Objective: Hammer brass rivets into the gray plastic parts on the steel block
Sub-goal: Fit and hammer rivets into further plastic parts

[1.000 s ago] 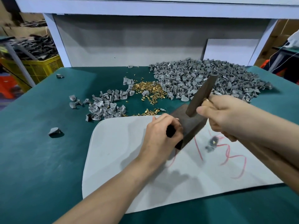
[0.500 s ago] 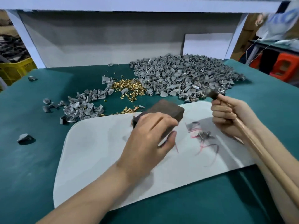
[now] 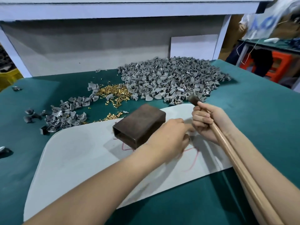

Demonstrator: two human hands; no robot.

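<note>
Hands sit close together over a pale gray mat spread on the green desk. The right hand is clenched round the wooden handle of a hammer, gripping high up, just under the dark head. The head pokes out above the knuckles and points toward the far pile, while the long handle runs back along the right forearm to the lower edge of the view. The left hand reaches down to the mat just beside the right end of the steel block, its fingertips lowered between the block and the right hand. They are blurred, with a small dark speck at them, and I cannot tell whether they pinch anything. The steel block, a rusty brown hollow rectangular piece, lies flat on the far part of the mat, its open end facing the lower left. Red scribbled lines mark the mat near the hands. Beyond the mat, a broad heap of gray plastic parts covers the far desk. Loose brass rivets lie just left of it, and a smaller scatter of the same gray pieces lies further left.
</note>
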